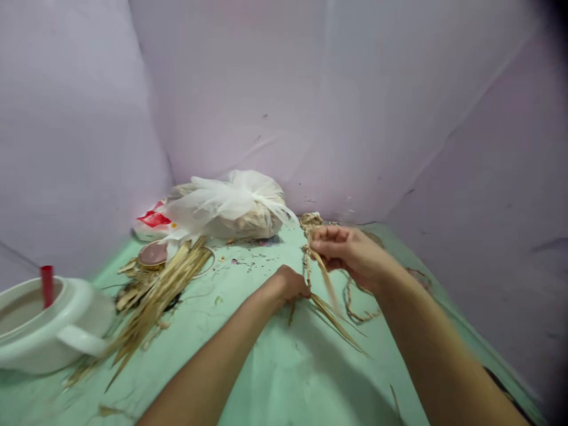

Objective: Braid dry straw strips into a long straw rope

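Dried leaf strips and a twisted cord (307, 269) run between my two hands over the green surface. My left hand (290, 283) is closed on the lower part of the cord, with loose strip ends (339, 331) fanning out below it to the right. Higher up, my right hand (339, 248) pinches a pale dried leaf strip (326, 275) whose tail hangs down. More twisted cord (352, 305) lies curled beneath my right wrist. A small coil of cord (310, 220) sits just beyond the hands, near the wall.
A bundle of dried strips (164, 302) lies at left, beside a white pot (84, 313) with a red stick (47, 287) in it. A tied white plastic bag (239, 204) rests against the back wall (275, 89). Small scraps are scattered on the green surface (248, 284).
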Tool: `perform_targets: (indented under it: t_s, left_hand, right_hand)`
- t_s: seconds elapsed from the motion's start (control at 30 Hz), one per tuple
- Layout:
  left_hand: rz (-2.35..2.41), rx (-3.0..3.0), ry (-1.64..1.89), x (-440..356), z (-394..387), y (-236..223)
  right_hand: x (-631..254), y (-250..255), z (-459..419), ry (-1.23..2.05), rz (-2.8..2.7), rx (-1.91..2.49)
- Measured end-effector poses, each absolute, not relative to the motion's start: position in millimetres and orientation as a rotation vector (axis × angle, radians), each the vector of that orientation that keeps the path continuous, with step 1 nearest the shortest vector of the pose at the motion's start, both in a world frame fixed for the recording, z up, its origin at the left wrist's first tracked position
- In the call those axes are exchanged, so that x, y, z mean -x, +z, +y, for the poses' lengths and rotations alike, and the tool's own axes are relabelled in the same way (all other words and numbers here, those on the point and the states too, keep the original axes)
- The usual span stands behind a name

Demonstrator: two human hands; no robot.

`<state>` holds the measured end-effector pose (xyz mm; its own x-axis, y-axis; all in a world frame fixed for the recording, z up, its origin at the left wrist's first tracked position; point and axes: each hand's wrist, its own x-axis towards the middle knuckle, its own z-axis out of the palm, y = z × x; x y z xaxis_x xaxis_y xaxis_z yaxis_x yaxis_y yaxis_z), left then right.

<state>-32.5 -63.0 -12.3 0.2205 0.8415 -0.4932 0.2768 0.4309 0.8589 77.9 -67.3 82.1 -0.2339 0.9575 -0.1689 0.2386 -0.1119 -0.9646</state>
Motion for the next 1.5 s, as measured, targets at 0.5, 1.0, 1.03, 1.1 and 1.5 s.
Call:
perform_targets:
  t_s: [0.5, 1.0, 1.03, 1.1, 1.5]
  left_hand:
    - [1.305, -1.231, 0.409, 32, -63, -9]
    - [1.313, -1.276, 0.398, 31, -64, -8]
    - [1.326, -1.281, 0.394, 31, -64, -7]
    - [1.344, -1.294, 0.393, 30, -65, -6]
    - [1.381, -1.284, 0.374, 27, -68, 1]
  right_hand:
    - [-125, -16, -82, 1.242, -1.538, 1.741]
    - [-123, -12, -73, 1.345, -1.653, 1.740]
    - [-123, -13, -73, 1.312, -1.669, 1.777]
    - [-123, -14, -73, 1.252, -1.716, 1.831]
    - [-118, -14, -75, 1.099, -1.763, 1.909]
